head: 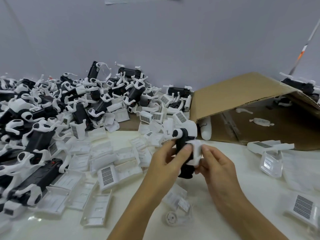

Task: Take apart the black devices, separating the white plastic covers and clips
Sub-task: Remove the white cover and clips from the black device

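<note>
Both hands were on one black device (183,144) just right of center: left hand (166,161) wrapped around its body, right hand (216,163) pinching its white cover (196,151). Pile of devices (52,110) sat at 9 to 11 o'clock, cardboard box (233,97) at 2.

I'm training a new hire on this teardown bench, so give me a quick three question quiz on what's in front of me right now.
1. True or false: both hands hold the same black device.
2. Which hand pinches the white clip on it? A) the left hand B) the right hand C) neither
3. Fill in: the cardboard box lies on its ____, with its opening facing the bench.

Key: 1 true. 2 B, the right hand's fingers are on the clip while the left hand steadies the body. 3 side; a few white parts lie inside it.
</note>
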The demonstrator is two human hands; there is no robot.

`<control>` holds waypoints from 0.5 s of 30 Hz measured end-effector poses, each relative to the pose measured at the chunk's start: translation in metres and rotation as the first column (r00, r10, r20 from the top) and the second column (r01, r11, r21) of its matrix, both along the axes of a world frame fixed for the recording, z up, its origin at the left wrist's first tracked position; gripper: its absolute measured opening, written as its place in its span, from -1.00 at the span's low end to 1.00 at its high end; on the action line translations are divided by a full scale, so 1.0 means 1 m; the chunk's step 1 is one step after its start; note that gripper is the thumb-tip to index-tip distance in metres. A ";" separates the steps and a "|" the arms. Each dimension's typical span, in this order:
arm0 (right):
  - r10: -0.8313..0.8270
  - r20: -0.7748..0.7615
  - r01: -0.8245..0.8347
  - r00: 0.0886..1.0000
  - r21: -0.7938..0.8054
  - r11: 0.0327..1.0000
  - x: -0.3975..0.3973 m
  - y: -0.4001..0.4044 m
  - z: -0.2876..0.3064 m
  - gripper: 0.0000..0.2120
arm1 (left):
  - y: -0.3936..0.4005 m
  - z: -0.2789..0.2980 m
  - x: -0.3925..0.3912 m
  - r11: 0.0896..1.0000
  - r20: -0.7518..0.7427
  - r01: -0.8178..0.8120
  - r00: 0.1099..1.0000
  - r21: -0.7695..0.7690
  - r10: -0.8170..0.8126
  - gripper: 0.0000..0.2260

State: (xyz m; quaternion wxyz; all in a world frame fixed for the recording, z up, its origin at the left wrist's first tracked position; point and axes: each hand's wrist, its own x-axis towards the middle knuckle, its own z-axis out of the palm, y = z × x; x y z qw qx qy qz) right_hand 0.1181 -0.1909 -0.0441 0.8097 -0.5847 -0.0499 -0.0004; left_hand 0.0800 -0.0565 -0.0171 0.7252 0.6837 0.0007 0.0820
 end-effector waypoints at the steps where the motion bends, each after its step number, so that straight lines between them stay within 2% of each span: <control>1: -0.034 0.012 0.035 0.999 -0.027 0.999 0.000 -0.001 0.000 -0.74 | -0.002 -0.001 0.000 0.999 0.005 0.009 1.000 0.037 -0.009 -0.78; 7: -0.098 0.023 0.100 0.995 -0.096 0.990 -0.001 -0.002 -0.001 -0.76 | -0.001 -0.011 0.002 0.973 0.097 -0.053 0.995 0.226 0.031 -0.66; 10: 0.008 0.002 -0.008 1.000 -0.018 1.000 -0.005 -0.001 0.000 -0.76 | -0.001 -0.014 0.002 0.924 0.162 -0.127 0.984 0.361 0.072 -0.61; 11: 0.030 0.033 -0.029 0.999 -0.044 0.999 -0.007 0.000 0.001 -0.78 | -0.002 -0.014 0.001 0.912 0.176 -0.153 0.980 0.382 0.090 -0.60; 15: 0.148 0.219 -0.045 0.965 -0.414 0.909 -0.019 0.004 0.000 -0.52 | -0.002 -0.017 0.002 0.930 0.164 -0.213 0.972 0.299 0.169 -0.66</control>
